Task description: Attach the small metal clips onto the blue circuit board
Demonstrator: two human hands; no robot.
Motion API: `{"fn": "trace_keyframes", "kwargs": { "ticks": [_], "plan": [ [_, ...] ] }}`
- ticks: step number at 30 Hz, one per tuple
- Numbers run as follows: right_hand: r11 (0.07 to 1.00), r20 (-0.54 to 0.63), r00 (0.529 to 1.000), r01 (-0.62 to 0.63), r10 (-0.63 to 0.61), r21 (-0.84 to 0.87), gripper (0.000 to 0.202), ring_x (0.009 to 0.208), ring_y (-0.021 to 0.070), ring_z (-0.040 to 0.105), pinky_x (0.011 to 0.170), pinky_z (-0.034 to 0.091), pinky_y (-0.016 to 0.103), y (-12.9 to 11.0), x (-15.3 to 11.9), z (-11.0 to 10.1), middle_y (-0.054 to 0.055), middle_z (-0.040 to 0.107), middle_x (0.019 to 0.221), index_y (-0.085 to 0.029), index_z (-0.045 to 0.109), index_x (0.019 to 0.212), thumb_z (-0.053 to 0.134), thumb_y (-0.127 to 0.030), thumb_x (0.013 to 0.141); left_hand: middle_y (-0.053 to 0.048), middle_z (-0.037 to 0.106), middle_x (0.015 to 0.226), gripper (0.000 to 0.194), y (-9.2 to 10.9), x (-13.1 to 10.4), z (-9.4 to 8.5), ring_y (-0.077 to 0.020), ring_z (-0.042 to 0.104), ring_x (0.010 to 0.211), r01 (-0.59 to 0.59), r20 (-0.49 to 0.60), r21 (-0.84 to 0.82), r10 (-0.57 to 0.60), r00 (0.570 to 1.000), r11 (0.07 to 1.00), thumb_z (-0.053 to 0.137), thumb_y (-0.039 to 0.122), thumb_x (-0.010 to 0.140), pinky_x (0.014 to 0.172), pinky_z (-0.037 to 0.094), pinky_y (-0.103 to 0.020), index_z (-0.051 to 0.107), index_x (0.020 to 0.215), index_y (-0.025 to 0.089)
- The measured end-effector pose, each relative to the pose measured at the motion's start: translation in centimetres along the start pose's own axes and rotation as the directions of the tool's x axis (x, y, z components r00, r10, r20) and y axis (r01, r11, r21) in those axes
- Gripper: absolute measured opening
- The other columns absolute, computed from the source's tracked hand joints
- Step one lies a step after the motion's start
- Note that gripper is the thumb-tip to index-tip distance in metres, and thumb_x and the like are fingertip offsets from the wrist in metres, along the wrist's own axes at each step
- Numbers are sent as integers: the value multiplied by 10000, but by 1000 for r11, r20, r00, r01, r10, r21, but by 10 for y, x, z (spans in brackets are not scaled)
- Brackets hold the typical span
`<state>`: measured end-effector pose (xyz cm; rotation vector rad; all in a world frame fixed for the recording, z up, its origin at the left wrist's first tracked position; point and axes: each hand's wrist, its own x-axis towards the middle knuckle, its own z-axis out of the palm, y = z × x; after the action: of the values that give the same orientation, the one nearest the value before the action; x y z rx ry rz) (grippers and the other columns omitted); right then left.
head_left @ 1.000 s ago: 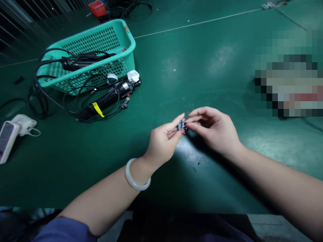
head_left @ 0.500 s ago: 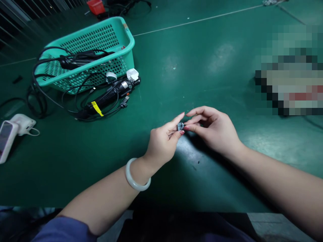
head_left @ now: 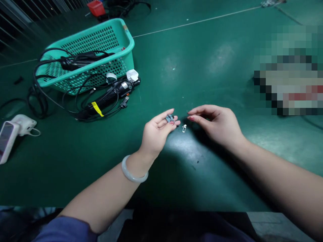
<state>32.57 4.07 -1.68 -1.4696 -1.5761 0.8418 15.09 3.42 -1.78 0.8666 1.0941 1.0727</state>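
1. While the hands met at one spot half a second ago, they now stand apart, with a gap of green tabletop point(head_left: 227, 188) between them.
2. Left hand point(head_left: 155, 134): thumb and fingers pinching one small blue-grey part point(head_left: 169, 118); shifted leftward and slightly farther from the body since the earlier frame. Pale bracelet point(head_left: 124, 168) on the wrist.
3. Small blue-grey part: carried along with the left hand, more of its face now exposed; formerly touched by the right fingertips, now clear of them.
4. Right hand point(head_left: 222, 126): drawn off the part; thumb and forefinger tips close together, other fingers curled. Whether anything sits between the tips cannot be told.
5. Pale frame-like piece point(head_left: 184, 127): newly visible, between the hands, near the right fingertips. Whether it rests on the surface cannot be told.
6. Green basket point(head_left: 131, 42): slotted, holding dark cabled gear, unchanged.
7. Black tool point(head_left: 102, 101): yellow label point(head_left: 97, 109), cables about it, lying before the basket as earlier.
8. White phone-like device point(head_left: 7, 139): at far left, same place.
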Motion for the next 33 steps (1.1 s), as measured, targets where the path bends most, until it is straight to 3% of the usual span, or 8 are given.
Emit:
{"fn": "trace_keyframes", "kwargs": {
  "ticks": [4,11,16,20,24,29,33],
  "plan": [
    [941,111,982,179,-153,-287,70,861,212,648,814,509,366,8,3,-5,20,729,848,-243,729,796,667,-217,778,-60,727,958,311,2,3,-2,-134,710,840,-5,-68,-57,1,998,998,668,176,769,861,550,-287,653,1079,160],
    [857,236,939,327,-249,-398,92,856,221,610,803,490,373,10,2,3,50,702,858,-217,703,800,615,-203,820,-51,728,867,211,1,3,-2,-121,708,778,25,-64,-31,-27,998,999,672,179,774,790,560,-248,665,981,138],
    [849,265,936,326,-230,-416,122,814,206,587,741,466,335,10,3,5,46,663,805,-205,635,728,573,-135,806,-84,725,992,324,-1,4,-2,-134,710,833,19,-26,13,-18,999,1000,660,207,797,857,558,-285,641,1115,148],
    [875,244,944,303,-221,-379,126,762,195,589,709,456,324,9,3,3,33,656,760,-208,614,714,558,-129,796,-107,702,1102,343,-1,4,-4,-141,708,892,15,5,3,-15,1000,1000,558,215,871,934,537,-316,605,1204,147],
    [938,146,974,208,-173,-277,115,657,175,596,641,459,314,3,1,-2,5,680,726,-238,626,724,569,-190,812,-103,700,1113,327,-2,4,-4,-139,704,927,22,31,-22,-22,999,1000,475,143,892,985,513,-326,609,1191,141],
    [972,32,983,186,-183,-143,89,747,206,651,696,501,350,-5,-5,-3,13,720,803,-273,684,788,605,-252,825,-78,724,975,256,-1,3,-3,-141,711,882,67,104,-49,-61,993,997,538,134,862,924,544,-306,632,1100,140],
    [960,26,969,246,-245,-134,129,804,214,665,743,517,380,-10,-10,-3,18,729,856,-286,711,840,585,-256,849,-60,723,908,208,-1,2,-3,-144,715,848,97,185,-48,-87,979,994,593,166,841,873,557,-292,640,1044,156]
  ]
}}
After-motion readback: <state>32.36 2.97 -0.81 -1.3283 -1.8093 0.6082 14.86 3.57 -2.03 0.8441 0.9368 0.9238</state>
